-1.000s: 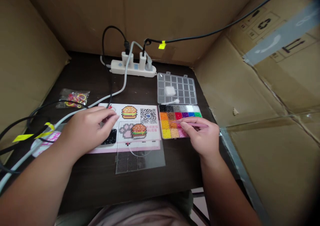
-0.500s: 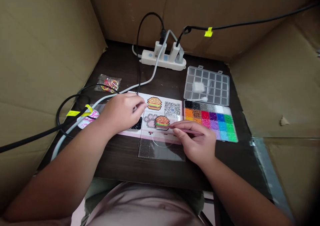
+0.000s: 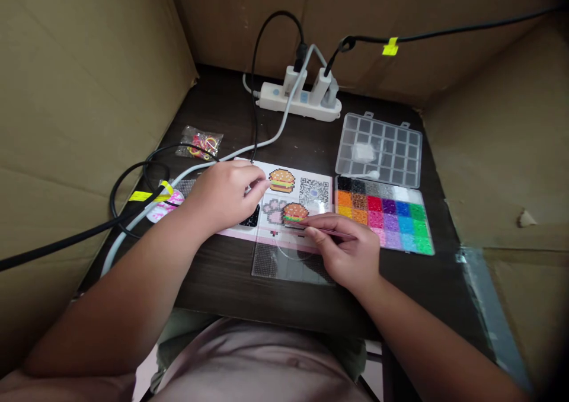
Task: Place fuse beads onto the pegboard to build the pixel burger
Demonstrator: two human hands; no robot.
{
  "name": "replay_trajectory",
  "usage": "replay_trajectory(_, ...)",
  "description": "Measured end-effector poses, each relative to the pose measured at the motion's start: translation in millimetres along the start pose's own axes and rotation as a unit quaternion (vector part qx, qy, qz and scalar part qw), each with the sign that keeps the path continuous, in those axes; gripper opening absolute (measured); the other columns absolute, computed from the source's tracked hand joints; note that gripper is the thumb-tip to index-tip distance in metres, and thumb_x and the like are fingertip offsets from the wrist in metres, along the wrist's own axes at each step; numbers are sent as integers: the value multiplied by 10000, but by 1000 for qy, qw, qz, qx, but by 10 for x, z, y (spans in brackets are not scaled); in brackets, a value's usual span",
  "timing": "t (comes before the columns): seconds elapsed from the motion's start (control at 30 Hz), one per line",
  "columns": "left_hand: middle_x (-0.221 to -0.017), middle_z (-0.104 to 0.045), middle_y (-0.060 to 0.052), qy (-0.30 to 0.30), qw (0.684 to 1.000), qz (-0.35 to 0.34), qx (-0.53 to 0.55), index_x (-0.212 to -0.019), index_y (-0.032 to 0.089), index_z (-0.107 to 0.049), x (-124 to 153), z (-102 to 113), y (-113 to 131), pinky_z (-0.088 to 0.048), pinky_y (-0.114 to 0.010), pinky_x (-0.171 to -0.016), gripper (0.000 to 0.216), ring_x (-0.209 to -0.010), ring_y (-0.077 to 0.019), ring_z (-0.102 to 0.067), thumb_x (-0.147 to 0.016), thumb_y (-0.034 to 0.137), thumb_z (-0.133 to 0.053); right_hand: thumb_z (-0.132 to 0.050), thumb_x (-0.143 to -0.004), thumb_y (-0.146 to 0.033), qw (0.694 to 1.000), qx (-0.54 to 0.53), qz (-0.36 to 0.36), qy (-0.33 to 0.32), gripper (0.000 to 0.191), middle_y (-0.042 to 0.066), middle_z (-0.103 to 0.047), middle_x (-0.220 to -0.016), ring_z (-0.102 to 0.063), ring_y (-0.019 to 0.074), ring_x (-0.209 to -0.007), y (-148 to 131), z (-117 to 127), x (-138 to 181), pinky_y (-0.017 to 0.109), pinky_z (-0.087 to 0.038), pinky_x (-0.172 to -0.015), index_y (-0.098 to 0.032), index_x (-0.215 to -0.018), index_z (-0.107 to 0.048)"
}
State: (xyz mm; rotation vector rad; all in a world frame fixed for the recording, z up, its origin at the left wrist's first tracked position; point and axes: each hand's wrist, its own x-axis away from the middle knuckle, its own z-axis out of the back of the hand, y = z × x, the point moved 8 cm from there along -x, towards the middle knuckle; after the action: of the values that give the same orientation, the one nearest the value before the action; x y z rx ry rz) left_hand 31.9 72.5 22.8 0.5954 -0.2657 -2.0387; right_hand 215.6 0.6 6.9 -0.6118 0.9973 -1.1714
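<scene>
"Putting twelve o'clock straight ahead, where does the small brown-topped, burger-shaped bead piece [image 3: 294, 213] lie?"

"On the clear square plastic pegboard [image 3: 284, 265], about ten o'clock from the right hand [image 3: 351, 251] and nearly four from the left hand [image 3: 224, 197]."

"Which hand is nearer?"

"The right. It pinches a pair of slim pink metallic-looking tweezers [image 3: 335, 232], whose long axis runs toward nine or ten o'clock, tip over the lower part of the bead piece. Whether the tip touches it or grips a bead, I can't tell."

"And the left?"

"Curled, thumb close to forefinger, above the white pattern sheet with pink edging [image 3: 297, 191]. Whether it holds anything, I can't tell. A small tray of black beads [image 3: 252, 217], partly hidden, sits at its four o'clock."

"Beyond the right hand?"

"The clear plastic case of many-coloured beads [image 3: 391, 209], at one to two o'clock."
</scene>
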Motion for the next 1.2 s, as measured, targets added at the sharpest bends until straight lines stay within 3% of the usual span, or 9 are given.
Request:
replay_trajectory(0.33,-847,-723,-44,-3,1000,-2,-13,-861,191,-738,0,4,7,-493,-295,-713,256,-762,-178,-662,-905,331,-528,-687,-808,-133,1000,-8,8,24,83,41,-770,-819,-731,173,-762,-44,108,-6,303,-607,-715,-203,-792,-728)
replay_trajectory(0.43,-867,-731,-30,18,999,-12,-24,-854,211,-732,9,17,-4,-496,-286,-709,261,-764,-175,-669,-906,355,-521,-704,-790,-132,994,7,12,110,90,35,-770,-830,-732,183,-781,-48,446,22,315,-610,-722,-214,-811,-735)
replay_trajectory(0.53,-868,-733,-23,32,998,-36,-35,-849,219,-726,15,29,16,-497,-286,-684,263,-733,-172,-668,-907,362,-513,-727,-776,-167,977,48,-43,202,67,39,-770,-829,-735,191,-772,90,901,125,308,-613,-693,-213,-821,-742)
replay_trajectory(0.67,-887,-738,-36,48,996,-68,-33,-877,196,-716,11,75,82,-508,-290,-670,257,-746,-176,-678,-915,344,-509,-746,-759,-222,965,99,-122,211,55,49,-769,-821,-733,196,-736,348,1250,290,312,-613,-682,-203,-811,-747)
replay_trajectory(1.03,-901,-740,-27,84,992,-75,-51,-877,201,-715,45,81,64,-524,-314,-711,246,-798,-192,-691,-918,343,-519,-730,-763,-220,969,51,-139,198,33,43,-772,-808,-743,195,-764,584,1111,299,300,-625,-708,-203,-783,-750)
replay_trajectory(1.2,-934,-724,37,67,996,-49,-22,-919,280,-704,80,38,-12,-535,-333,-738,171,-786,-180,-666,-884,360,-557,-724,-767,-214,968,48,-145,201,33,42,-774,-802,-744,191,-753,579,1111,306,302,-635,-711,-198,-783,-748)
